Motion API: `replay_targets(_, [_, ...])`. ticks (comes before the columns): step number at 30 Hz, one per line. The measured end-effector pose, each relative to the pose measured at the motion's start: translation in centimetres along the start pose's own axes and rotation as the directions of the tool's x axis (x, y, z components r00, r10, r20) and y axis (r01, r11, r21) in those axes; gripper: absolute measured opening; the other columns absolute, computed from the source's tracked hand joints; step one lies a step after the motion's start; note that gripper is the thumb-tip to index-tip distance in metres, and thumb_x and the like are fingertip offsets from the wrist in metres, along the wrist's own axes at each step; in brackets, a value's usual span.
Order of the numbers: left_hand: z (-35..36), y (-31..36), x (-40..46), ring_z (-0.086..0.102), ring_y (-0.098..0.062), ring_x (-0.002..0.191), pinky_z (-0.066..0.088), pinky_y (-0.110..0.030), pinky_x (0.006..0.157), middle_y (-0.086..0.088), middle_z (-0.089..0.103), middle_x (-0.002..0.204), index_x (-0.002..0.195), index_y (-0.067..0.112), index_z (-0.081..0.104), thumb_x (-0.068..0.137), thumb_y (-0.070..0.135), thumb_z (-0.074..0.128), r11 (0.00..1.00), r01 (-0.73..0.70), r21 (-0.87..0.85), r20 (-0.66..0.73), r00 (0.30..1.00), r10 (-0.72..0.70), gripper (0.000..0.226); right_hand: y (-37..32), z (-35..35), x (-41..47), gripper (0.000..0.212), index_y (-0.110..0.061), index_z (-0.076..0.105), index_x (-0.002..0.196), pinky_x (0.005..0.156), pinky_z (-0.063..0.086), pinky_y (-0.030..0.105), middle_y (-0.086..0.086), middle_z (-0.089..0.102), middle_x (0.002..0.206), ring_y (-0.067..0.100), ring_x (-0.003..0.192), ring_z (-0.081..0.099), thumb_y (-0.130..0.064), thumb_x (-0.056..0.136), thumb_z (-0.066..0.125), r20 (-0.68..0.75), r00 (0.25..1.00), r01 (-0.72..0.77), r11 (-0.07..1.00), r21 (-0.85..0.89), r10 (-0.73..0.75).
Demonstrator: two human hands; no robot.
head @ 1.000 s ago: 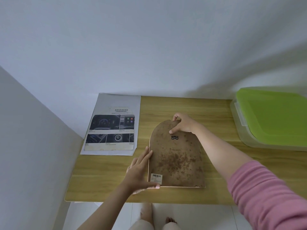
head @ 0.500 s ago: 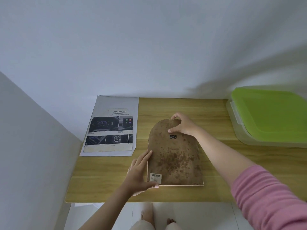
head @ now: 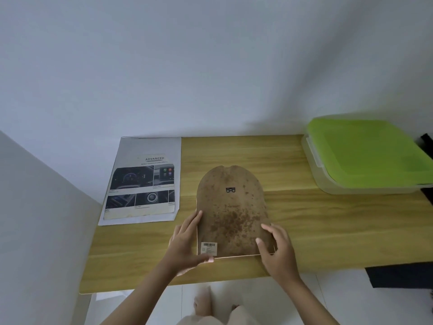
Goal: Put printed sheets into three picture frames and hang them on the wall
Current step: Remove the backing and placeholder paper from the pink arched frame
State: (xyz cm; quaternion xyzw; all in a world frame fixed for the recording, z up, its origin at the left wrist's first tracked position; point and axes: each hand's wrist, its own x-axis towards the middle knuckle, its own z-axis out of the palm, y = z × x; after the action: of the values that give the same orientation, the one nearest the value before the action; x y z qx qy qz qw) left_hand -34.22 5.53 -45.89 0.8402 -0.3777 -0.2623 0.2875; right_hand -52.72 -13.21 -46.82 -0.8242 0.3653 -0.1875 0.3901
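The frame [head: 230,214] lies face down on the worktop [head: 328,231], its arched top pointing toward the back edge and its straight bottom edge close to the front edge, roughly midway along the visible worktop. Its brown backing is mottled, with a small black hanger [head: 230,190] near the top and a barcode label [head: 209,247] at the bottom left corner.

The left hand [head: 185,245] lies against the frame's left edge, fingers straight along it and the thumb running under the bottom left corner; it touches, with nothing curled round. The right hand [head: 277,250] is at the bottom right corner, fingers loosely bent over the backing and the edge; whether it grips the frame or only rests on it I cannot tell.

A printed sheet [head: 143,184] lies flat at the back left corner, its left side past the worktop's left edge, just beside the frame but apart from it. A box [head: 365,156] with a green lid sits at the back right, well apart from the frame. Bare wood shows between frame and box, and behind the frame up to the wall [head: 210,66]
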Motion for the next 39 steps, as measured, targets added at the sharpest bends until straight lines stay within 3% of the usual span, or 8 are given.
replay_targets(7, [-0.9, -0.2, 0.1, 0.017, -0.015, 0.138, 0.02, -0.042, 0.115, 0.011, 0.011, 0.155, 0.148, 0.031, 0.007, 0.047, 0.051, 0.084, 0.996, 0.046, -0.08, -0.034, 0.998, -0.049, 0.128, -0.5, 1.0, 0.6, 0.041, -0.019, 0.06, 0.122, 0.092, 0.039, 0.02, -0.002, 0.046, 0.139, 0.011, 0.127, 0.046, -0.023, 0.081, 0.069, 0.068, 0.998, 0.022, 0.995, -0.093, -0.015])
replay_targets(13, [-2.7, 0.4, 0.1, 0.018, -0.012, 0.129, 0.025, -0.043, 0.112, 0.014, 0.012, 0.153, 0.148, 0.031, 0.006, 0.05, 0.044, 0.086, 0.998, 0.057, -0.017, -0.092, 0.994, -0.058, 0.127, -1.3, 1.7, 1.4, 0.043, -0.019, 0.061, 0.119, 0.098, 0.045, 0.031, 0.003, 0.048, 0.134, 0.015, 0.125, 0.047, -0.033, 0.079, 0.064, 0.085, 0.989, 0.125, 0.991, -0.052, -0.12])
replay_targets(17, [-3.1, 2.3, 0.8, 0.021, -0.013, 0.132, 0.026, -0.04, 0.114, 0.011, 0.016, 0.15, 0.148, 0.027, 0.013, 0.055, 0.037, 0.087, 1.0, 0.01, -0.02, -0.132, 0.991, -0.013, 0.12, -1.4, 0.6, 2.6, 0.047, -0.018, 0.058, 0.123, 0.092, 0.035, 0.004, 0.009, 0.042, 0.13, 0.019, 0.117, 0.047, -0.027, 0.079, 0.07, 0.079, 0.982, 0.175, 0.985, 0.002, -0.175])
replay_targets(21, [-1.3, 5.6, 2.2, 0.031, -0.018, 0.131, 0.038, -0.04, 0.109, -0.003, 0.027, 0.144, 0.146, 0.017, 0.024, 0.058, 0.028, 0.087, 1.0, -0.002, -0.025, -0.146, 0.989, -0.001, 0.108, -0.4, -2.2, 4.8, 0.052, -0.014, 0.057, 0.124, 0.089, 0.046, 0.021, 0.01, 0.039, 0.124, 0.021, 0.109, 0.05, -0.015, 0.075, 0.075, 0.041, 0.977, 0.207, 0.978, 0.017, -0.207])
replay_targets(25, [2.2, 10.0, 4.0, 0.035, -0.011, 0.123, 0.04, -0.016, 0.102, -0.003, 0.027, 0.14, 0.145, 0.015, 0.027, 0.063, 0.027, 0.084, 0.999, 0.009, -0.038, -0.147, 0.989, -0.015, 0.1, 2.0, -6.4, 6.9, 0.053, -0.012, 0.056, 0.125, 0.083, 0.035, 0.003, 0.01, 0.037, 0.124, 0.018, 0.106, 0.046, -0.009, 0.076, 0.074, 0.022, 0.989, 0.147, 0.989, -0.007, -0.146])
replay_targets(29, [5.8, 14.1, 6.1, 0.034, -0.009, 0.12, 0.03, 0.01, 0.082, -0.003, 0.026, 0.14, 0.142, 0.013, 0.033, 0.069, 0.025, 0.08, 0.996, 0.048, -0.072, -0.141, 0.988, -0.058, 0.088, 5.4, -10.2, 8.9, 0.053, -0.013, 0.055, 0.127, 0.088, 0.038, 0.018, 0.006, 0.034, 0.123, 0.022, 0.111, 0.046, -0.01, 0.078, 0.072, 0.068, 0.994, 0.086, 0.996, -0.027, -0.084])
replay_targets(35, [10.5, 17.5, 8.2, 0.029, -0.02, 0.137, 0.036, -0.026, 0.109, -0.008, 0.026, 0.149, 0.14, 0.006, 0.038, 0.074, 0.022, 0.075, 0.979, 0.184, -0.082, -0.139, 0.971, -0.194, 0.077, 9.7, -12.8, 11.2, 0.052, -0.014, 0.052, 0.129, 0.098, 0.034, 0.024, 0.01, 0.036, 0.125, 0.024, 0.118, 0.042, -0.018, 0.081, 0.07, 0.17, 0.985, 0.008, 0.997, -0.077, 0.006])
replay_targets(39, [12.3, 18.2, 8.8, 0.018, -0.02, 0.144, 0.02, -0.026, 0.114, -0.01, 0.017, 0.156, 0.138, 0.008, 0.041, 0.08, 0.02, 0.069, 0.966, 0.258, -0.03, -0.165, 0.952, -0.259, 0.066, 11.3, -12.9, 12.2, 0.06, -0.018, 0.046, 0.133, 0.101, 0.032, 0.031, 0.011, 0.034, 0.125, 0.027, 0.118, 0.036, -0.033, 0.08, 0.07, 0.267, 0.963, 0.084, 0.979, -0.184, -0.033])
